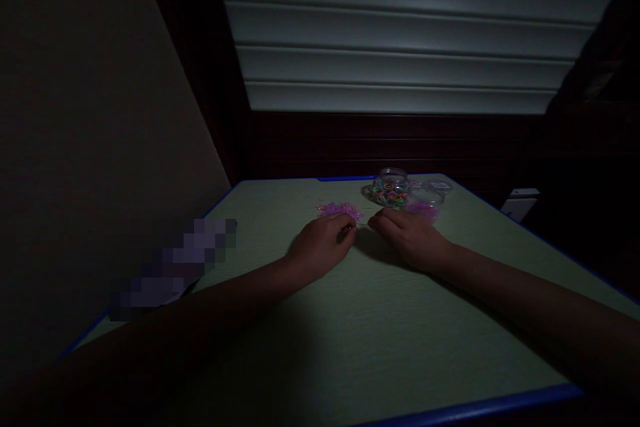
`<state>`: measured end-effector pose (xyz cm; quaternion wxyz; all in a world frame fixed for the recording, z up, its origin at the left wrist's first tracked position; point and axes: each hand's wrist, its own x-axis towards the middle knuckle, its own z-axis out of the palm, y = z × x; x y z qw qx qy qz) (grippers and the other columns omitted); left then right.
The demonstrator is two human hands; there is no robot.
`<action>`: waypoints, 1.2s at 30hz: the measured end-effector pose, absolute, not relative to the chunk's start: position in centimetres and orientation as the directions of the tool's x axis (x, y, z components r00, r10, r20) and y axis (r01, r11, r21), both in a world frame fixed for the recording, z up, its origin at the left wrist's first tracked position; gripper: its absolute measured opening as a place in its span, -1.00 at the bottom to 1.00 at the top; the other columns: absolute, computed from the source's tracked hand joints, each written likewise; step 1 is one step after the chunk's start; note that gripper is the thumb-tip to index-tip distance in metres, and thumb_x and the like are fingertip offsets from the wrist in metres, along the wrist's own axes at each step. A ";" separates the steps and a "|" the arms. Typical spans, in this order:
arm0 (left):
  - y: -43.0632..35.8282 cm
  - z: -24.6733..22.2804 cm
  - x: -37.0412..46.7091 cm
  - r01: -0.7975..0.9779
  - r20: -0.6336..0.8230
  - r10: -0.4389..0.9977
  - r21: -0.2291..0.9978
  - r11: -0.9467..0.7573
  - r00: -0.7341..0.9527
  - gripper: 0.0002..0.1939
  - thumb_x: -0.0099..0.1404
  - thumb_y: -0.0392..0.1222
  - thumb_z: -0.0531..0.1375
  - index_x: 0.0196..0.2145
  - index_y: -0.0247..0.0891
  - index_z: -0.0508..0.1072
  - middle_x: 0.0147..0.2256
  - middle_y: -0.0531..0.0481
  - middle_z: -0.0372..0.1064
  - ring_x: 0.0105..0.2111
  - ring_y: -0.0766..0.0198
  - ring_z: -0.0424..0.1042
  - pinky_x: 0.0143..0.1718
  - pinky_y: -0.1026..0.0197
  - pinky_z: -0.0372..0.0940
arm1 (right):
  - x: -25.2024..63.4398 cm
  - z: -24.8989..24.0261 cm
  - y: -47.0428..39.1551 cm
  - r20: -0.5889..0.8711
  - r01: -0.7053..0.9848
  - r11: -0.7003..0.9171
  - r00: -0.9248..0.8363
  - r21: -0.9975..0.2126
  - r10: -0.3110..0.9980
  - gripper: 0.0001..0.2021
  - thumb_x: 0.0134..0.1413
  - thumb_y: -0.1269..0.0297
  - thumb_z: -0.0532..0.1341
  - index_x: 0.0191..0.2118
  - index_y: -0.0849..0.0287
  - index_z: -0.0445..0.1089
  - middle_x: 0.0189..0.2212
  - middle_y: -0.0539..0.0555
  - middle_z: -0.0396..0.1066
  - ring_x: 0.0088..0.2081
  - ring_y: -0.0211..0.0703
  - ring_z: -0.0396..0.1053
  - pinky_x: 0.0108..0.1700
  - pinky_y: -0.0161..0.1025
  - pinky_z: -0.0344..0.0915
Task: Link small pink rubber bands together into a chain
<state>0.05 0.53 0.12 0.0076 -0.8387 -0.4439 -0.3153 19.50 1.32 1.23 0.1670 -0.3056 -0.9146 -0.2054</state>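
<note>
My left hand [323, 245] is closed just in front of a loose pile of small pink and purple pieces [340, 211]. To its right, my right hand [411, 237] is pinched, its fingertips a short gap from the left ones. A thin, faint strand shows between the two hands; what it is cannot be made out. Behind my right hand stands a clear container [425, 205] with pink pieces inside. Beside that container is a clear jar [391, 188] of multicoloured small rings.
The light green table [350, 347] has blue edges. A blurred-out item [175, 270] lies at its left side. A clear lid [440, 185] is at the back right. A white object [521, 203] sits beyond the right edge. The room is dark.
</note>
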 end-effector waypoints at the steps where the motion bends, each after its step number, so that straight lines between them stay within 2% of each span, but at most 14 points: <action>1: 0.5 0.1 0.0 0.750 0.535 0.740 0.268 -0.605 0.407 -0.88 0.18 -0.28 0.00 -0.39 -0.24 0.33 -0.44 0.06 0.32 -0.47 0.37 0.26 -0.46 0.33 0.12 | 19.5 1.3 1.3 0.423 0.620 0.734 -0.765 0.276 0.486 -0.81 0.08 0.45 -0.03 -0.19 0.26 0.23 -0.31 0.12 0.28 -0.35 -0.23 0.23 -0.38 -0.35 0.10; 6: 0.6 0.1 -0.1 0.755 0.534 0.748 0.276 -0.595 0.394 -0.86 0.18 -0.26 -0.01 -0.35 -0.23 0.34 -0.43 0.05 0.31 -0.46 0.35 0.26 -0.44 0.31 0.14 | 19.6 1.2 1.4 0.423 0.610 0.745 -0.770 0.270 0.477 -0.81 0.08 0.45 -0.03 -0.18 0.26 0.23 -0.30 0.13 0.28 -0.34 -0.23 0.23 -0.37 -0.35 0.11; 15: 0.6 0.0 0.1 0.736 0.548 0.744 0.307 -0.603 0.381 -0.74 0.18 -0.23 0.01 -0.15 -0.22 0.30 -0.32 0.02 0.35 -0.40 0.33 0.31 -0.33 0.27 0.20 | 19.6 1.1 1.6 0.450 0.600 0.744 -0.773 0.294 0.446 -0.83 0.06 0.47 0.00 -0.21 0.27 0.23 -0.34 0.11 0.29 -0.36 -0.24 0.22 -0.40 -0.34 0.09; 27: 0.5 0.2 0.0 0.729 0.545 0.730 0.283 -0.623 0.412 -0.81 0.22 -0.18 -0.01 -0.26 -0.23 0.32 -0.39 0.04 0.33 -0.45 0.37 0.28 -0.42 0.31 0.17 | 19.6 1.1 1.6 0.445 0.618 0.720 -0.767 0.316 0.463 -0.85 0.04 0.45 0.03 -0.22 0.25 0.23 -0.34 0.09 0.28 -0.36 -0.23 0.24 -0.40 -0.35 0.07; 36: 0.5 0.3 0.0 0.713 0.550 0.709 0.265 -0.649 0.441 -0.84 0.23 -0.21 -0.02 -0.31 -0.25 0.33 -0.40 0.05 0.32 -0.46 0.38 0.26 -0.44 0.32 0.15 | 19.6 1.2 1.5 0.454 0.639 0.714 -0.746 0.286 0.486 -0.84 0.07 0.44 0.01 -0.20 0.25 0.22 -0.34 0.09 0.28 -0.38 -0.25 0.23 -0.41 -0.35 0.05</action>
